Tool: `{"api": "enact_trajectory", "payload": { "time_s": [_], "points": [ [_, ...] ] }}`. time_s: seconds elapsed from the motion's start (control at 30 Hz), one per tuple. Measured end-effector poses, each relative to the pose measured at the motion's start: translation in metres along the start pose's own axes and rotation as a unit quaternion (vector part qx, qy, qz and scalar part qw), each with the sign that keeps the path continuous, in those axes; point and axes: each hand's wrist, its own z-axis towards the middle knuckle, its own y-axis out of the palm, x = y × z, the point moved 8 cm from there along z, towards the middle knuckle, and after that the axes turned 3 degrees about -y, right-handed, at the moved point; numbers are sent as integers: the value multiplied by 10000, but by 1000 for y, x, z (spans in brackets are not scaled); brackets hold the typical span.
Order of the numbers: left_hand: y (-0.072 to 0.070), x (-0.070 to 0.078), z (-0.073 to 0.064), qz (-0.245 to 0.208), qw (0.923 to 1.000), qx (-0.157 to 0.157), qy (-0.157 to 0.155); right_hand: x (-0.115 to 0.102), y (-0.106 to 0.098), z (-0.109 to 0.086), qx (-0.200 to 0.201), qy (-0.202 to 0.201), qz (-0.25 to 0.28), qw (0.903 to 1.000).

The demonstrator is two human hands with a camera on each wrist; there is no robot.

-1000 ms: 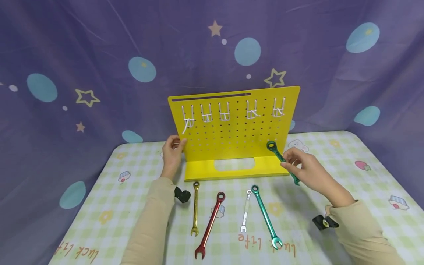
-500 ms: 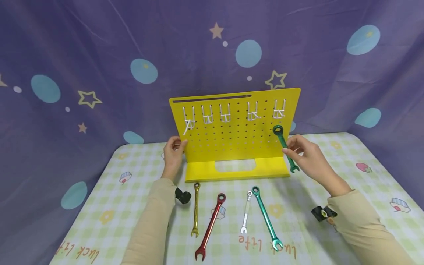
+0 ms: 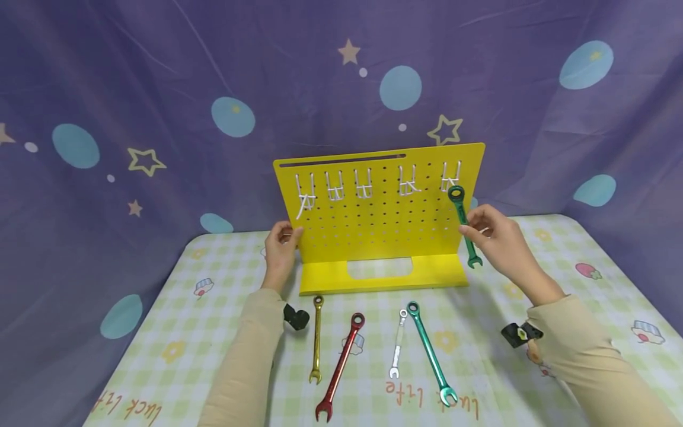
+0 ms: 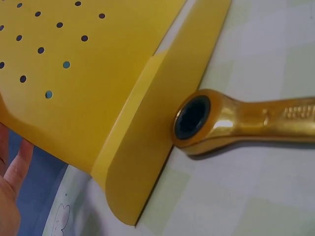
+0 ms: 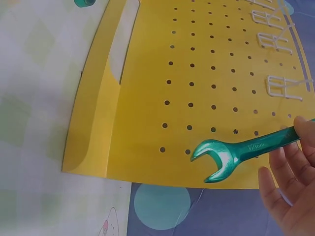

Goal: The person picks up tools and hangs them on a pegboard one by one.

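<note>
My right hand pinches a dark green combination wrench by its shank. The ring end points up, just below the rightmost white hook; the open jaw end points down. In the right wrist view, this wrench lies in front of the perforated face. My left hand holds the left edge of the yellow pegboard, thumb at the front and other fingers behind, partly hidden. On the cloth before the board lie gold, red, small silver and teal wrenches.
More white hooks stick out along the upper part of the board. Its yellow base rests on a checked tablecloth. A purple patterned curtain hangs behind the table.
My right hand has raised the dark green wrench up and slightly right, turning it more upright, so its ring reaches the rightmost hook's level. The left hand stays on the board's edge.
</note>
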Motion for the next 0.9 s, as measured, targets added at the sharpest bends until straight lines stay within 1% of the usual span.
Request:
{"api": "enact_trajectory", "payload": {
  "time_s": [0.13,0.47,0.67,0.8,0.9],
  "points": [
    [1,0,0,-1,10000,-39,-20,5,-1,3,-43,232,154,9996],
    [0,-3,0,27,9999,-65,-129,16,6,15,-229,518,239,9981],
    [-2,-3,-1,70,9999,-6,-124,22,11,25,-294,472,215,9982],
    [-2,-3,-1,168,9997,90,-177,26,15,28,-380,474,209,9979],
    [0,-4,-1,237,9995,92,-211,29,16,29,-416,505,215,9976]
  ]
}}
